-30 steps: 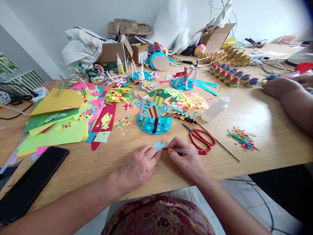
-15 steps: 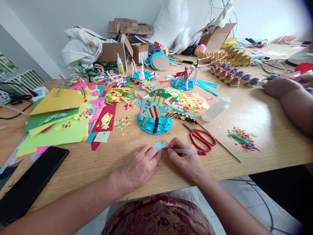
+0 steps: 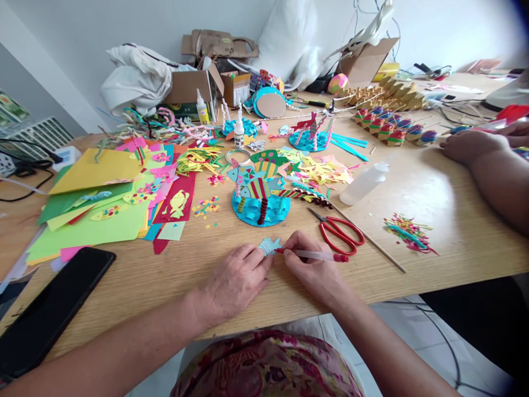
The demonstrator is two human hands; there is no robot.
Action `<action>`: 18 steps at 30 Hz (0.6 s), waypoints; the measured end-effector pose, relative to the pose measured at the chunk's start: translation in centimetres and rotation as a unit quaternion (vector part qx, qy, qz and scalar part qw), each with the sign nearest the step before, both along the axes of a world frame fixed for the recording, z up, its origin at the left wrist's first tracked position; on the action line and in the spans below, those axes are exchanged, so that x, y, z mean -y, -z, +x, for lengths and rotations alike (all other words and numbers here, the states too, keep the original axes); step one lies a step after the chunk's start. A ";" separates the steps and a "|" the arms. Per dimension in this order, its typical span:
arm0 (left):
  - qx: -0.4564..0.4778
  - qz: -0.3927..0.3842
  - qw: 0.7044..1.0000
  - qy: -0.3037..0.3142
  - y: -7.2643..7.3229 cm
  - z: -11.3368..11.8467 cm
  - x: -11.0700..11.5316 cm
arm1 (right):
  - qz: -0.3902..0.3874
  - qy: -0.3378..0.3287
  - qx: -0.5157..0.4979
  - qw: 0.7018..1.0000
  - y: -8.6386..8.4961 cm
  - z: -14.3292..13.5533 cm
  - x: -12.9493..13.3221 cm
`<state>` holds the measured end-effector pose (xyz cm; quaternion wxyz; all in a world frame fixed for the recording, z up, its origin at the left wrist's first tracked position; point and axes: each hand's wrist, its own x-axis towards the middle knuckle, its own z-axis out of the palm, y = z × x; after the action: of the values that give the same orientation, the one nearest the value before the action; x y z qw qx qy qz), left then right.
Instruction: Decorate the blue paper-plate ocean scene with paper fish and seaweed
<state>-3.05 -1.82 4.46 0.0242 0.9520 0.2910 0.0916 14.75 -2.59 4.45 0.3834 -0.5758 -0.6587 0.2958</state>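
Observation:
A small light-blue paper fish (image 3: 269, 246) with drawn scale marks lies on the table. My left hand (image 3: 239, 275) holds it down, fingers together over its left edge. In my right hand (image 3: 308, 262) is a red-capped pen (image 3: 320, 255) with a clear barrel, gripped near its tip, which touches the fish close to the tail. Just beyond stands a blue round base (image 3: 248, 216) bearing upright striped and patterned paper fish (image 3: 260, 189) on fuzzy stems. Red-handled scissors (image 3: 341, 234) lie beside my right hand.
A wooden stick (image 3: 372, 240) and a translucent squeeze bottle (image 3: 363, 184) lie to the right. At left are coloured paper sheets (image 3: 91, 215) and a black phone (image 3: 53, 309). Another person's arm (image 3: 483, 165) rests at far right, near painted egg-carton pieces (image 3: 392, 129).
The pen's tip has shifted very slightly along the fish's tail. Both hands stay almost in place, and the view has moved a touch.

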 end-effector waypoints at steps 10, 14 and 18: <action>-0.017 -0.012 1.000 -0.006 -0.4 0.1 -0.1 | -0.017 0.027 -0.094 0.995 -0.3 0.3 0.0; -0.033 -0.029 0.999 -0.007 -1.1 0.4 0.0 | -0.041 -0.002 -0.088 0.995 -0.5 0.6 -0.4; -0.044 -0.035 0.998 -0.014 -1.5 0.7 0.1 | -0.043 -0.017 -0.076 0.996 -0.5 0.8 -0.5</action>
<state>-2.35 -1.91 6.01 0.0439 0.9496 0.3078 0.0396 15.54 -2.10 4.94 0.4022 -0.5562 -0.6242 0.3732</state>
